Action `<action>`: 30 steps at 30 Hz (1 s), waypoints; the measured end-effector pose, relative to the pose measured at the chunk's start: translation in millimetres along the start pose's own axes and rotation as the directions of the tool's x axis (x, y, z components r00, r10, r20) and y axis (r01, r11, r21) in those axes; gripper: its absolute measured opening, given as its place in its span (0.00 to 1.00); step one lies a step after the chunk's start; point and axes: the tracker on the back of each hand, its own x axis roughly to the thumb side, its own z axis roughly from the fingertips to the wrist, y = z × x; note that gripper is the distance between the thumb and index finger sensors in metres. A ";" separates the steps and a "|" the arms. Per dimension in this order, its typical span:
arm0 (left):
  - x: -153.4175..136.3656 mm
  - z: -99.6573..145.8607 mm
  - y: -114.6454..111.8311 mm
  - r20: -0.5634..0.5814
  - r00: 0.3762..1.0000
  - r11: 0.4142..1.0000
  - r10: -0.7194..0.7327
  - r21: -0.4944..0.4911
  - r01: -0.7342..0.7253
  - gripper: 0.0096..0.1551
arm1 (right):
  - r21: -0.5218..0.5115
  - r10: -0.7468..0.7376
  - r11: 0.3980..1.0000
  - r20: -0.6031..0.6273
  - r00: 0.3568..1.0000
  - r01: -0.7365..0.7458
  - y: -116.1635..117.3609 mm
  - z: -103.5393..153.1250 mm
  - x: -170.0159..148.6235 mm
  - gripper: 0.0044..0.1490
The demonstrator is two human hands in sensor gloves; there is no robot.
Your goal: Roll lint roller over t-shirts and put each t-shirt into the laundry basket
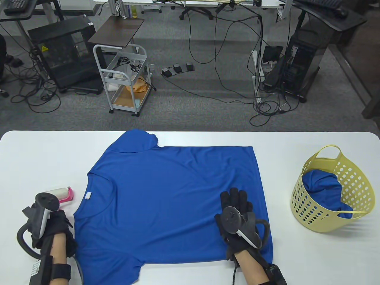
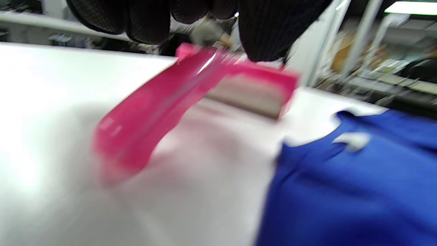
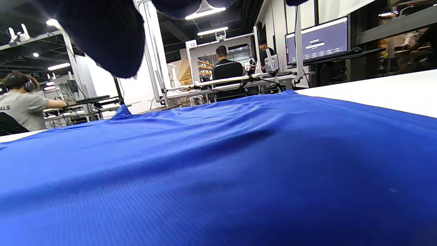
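On a white bench [image 1: 190,138], a shirt [image 1: 166,193] is pressed by the flat right hand [image 1: 237,213]; a roller [image 1: 61,194] is gripped by the left hand [image 1: 49,219].

A white table [image 1: 190,139] bears a spread blue t-shirt [image 1: 175,196], a pink lint roller [image 1: 63,194] and a yellow laundry basket [image 1: 329,204].

A blue t-shirt [image 1: 175,196] is spread flat on the white counter [image 1: 297,139], collar toward nine o'clock. The right hand [image 1: 237,213] is laid on its hem corner, fingers [image 1: 234,197] straight. At eight o'clock, the lint roller [image 1: 61,194] is seen just beyond the left hand [image 1: 49,222]. At three o'clock, another blue t-shirt [image 1: 322,185] is held in a yellow laundry basket [image 1: 356,178].
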 end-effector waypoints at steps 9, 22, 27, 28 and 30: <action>88.6 88.2 0.8 0.460 0.880 0.967 0.119 0.147 -0.208 0.51 | 0.106 -0.055 0.992 -0.057 0.997 0.061 8.6 -31.8 20.2 0.51; 144.1 148.4 -41.9 0.647 0.762 0.973 -0.028 0.194 -0.129 0.52 | 0.348 0.036 0.937 -0.162 0.986 0.023 51.7 -75.2 31.3 0.60; 146.6 152.3 -46.2 0.661 0.748 0.975 -0.057 0.199 -0.102 0.52 | 0.454 0.154 0.889 -0.177 0.972 -0.058 69.4 -83.8 38.8 0.62; 146.9 152.7 -46.6 0.662 0.747 0.976 -0.057 0.196 -0.099 0.52 | 0.457 0.141 0.888 -0.173 0.975 -0.048 70.0 -84.5 39.0 0.59; 147.2 153.3 -47.1 0.666 0.744 0.977 -0.057 0.190 -0.096 0.52 | 0.455 0.121 0.891 -0.204 0.971 -0.016 69.3 -84.8 39.4 0.57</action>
